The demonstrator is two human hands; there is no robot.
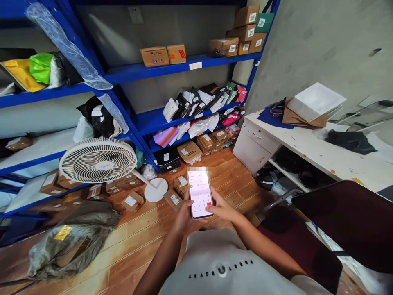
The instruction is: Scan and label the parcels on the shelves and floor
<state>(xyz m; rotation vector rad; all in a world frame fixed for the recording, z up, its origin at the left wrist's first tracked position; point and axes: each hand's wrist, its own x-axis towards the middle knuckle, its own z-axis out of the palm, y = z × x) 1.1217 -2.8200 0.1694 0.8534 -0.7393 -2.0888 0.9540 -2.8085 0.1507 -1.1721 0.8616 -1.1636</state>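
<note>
In front of my body I hold a smartphone (199, 198) upright, its bright screen showing a number keypad with a red key at the lower right. My left hand (185, 215) is wrapped round the phone's left side, its thumb at the screen's edge. From the right, my right hand (221, 207) grips the other side, its thumb over the keypad near the red key. The fingers behind the phone are mostly hidden. Just beyond my left hand, a small carton (173, 200) with a label lies on the floor.
A white standing fan (98, 160) is at the left. Blue shelves (153, 69) hold cartons and mailing bags. A large grey plastic sack (73, 237) lies on the wooden floor (135, 237). A white desk (307, 141) and a dark chair (301, 250) stand at the right.
</note>
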